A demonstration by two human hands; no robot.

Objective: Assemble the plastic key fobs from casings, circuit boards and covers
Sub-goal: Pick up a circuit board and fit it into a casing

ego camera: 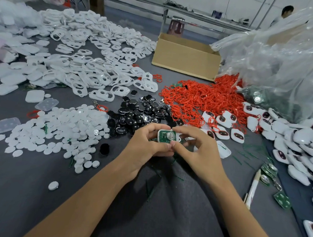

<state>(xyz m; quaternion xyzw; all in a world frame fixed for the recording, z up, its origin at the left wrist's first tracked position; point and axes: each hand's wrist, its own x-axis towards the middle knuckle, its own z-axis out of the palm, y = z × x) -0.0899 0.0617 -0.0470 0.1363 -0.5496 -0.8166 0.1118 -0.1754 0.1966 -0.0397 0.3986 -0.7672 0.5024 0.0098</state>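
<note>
Both hands hold one white key fob casing (pixel 176 138) just above the grey table, a green circuit board (pixel 164 137) with a round silver battery seated inside it. My left hand (pixel 145 145) grips the casing's left side, thumb at its lower edge. My right hand (pixel 196 146) pinches the right side, forefinger on top and thumb below. White casing frames (pixel 91 71) are heaped at the back left. White round covers (pixel 62 129) lie left of my hands. Black button pads (pixel 141 111) sit just beyond my hands. Loose green boards (pixel 282 199) lie at the right.
Red cord loops (pixel 197 101) are piled at centre right. Finished white fobs (pixel 301 142) spread along the right edge. A cardboard box (pixel 185 58) stands behind, with a big clear plastic bag (pixel 282 59) beside it. A white-handled tool (pixel 252 187) lies near my right forearm.
</note>
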